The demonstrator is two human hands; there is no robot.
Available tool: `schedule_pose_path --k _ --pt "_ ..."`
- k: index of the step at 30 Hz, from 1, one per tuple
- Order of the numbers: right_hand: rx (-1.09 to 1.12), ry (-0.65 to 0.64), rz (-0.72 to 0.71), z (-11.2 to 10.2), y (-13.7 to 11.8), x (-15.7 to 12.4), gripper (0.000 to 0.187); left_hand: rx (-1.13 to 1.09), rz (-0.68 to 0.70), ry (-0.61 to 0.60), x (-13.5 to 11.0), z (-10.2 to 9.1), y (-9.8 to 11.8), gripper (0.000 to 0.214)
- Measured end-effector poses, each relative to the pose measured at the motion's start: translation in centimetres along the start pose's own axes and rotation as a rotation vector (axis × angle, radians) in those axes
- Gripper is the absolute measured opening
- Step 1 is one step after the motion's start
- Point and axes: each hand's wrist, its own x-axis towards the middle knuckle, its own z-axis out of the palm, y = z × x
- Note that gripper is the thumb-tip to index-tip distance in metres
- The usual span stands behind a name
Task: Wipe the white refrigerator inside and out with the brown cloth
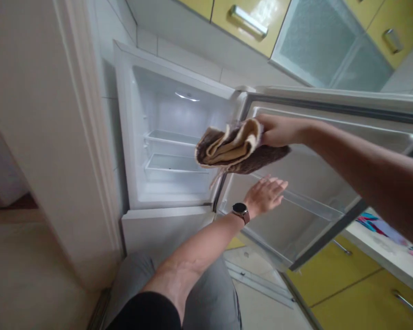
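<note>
So the view's tilted pretty hard, but both arms are stretched out toward the open fridge (125, 137). The right arm comes in from the right side, nearly straight, and the right hand (278, 130) is closed around one end of a folded cloth (227, 149), brown on one face and cream on the other. The cloth hangs out past the fingers in loose folds, up in the air right in front of where the door (313, 183) hinges onto the fridge body. I can't tell if it's touching the door or just close to it.

The left arm reaches up from below, with a watch (241, 210) on the wrist. The left hand (265, 195) is flat and open, fingers straight and a bit spread, holding nothing, just under the cloth and right against the inside of the door or very near it.

Inside the fridge there are a couple of clear shelves (172, 137). Yellow cabinets (347, 284) sit beyond the door.
</note>
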Motion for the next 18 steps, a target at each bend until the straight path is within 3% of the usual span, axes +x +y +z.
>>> schedule_pose_path --k 2,4,5,8,11,14,18 --pt "0.086 -0.166 -0.228 5.8 -2.3 4.5 0.039 -0.039 0.147 -0.104 -4.6 0.4 -1.9 0.038" --pt "0.123 -0.249 -0.312 12.4 -3.6 8.7 0.039 -0.084 0.198 -0.269 -11.1 0.7 -4.3 0.036" --pt "0.109 -0.294 -0.313 15.8 -4.0 10.5 0.04 -0.095 0.147 -0.356 -14.7 0.6 -5.6 0.035" --pt "0.044 -0.41 -0.189 25.2 -4.6 14.6 0.042 -0.086 -0.179 -0.567 -25.7 -1.0 -9.7 0.03" --pt "0.026 -0.402 -0.083 32.0 -4.4 17.4 0.038 -0.015 -0.51 -0.59 -34.2 -4.6 -14.0 0.027" --pt "0.009 -0.308 0.042 36.9 -3.8 19.1 0.048 0.086 -0.747 -0.538 -38.9 -8.7 -18.5 0.03" --pt "0.019 -0.321 0.082 43.0 -3.3 19.6 0.056 0.156 -0.815 -0.533 -41.1 -11.4 -24.5 0.047"
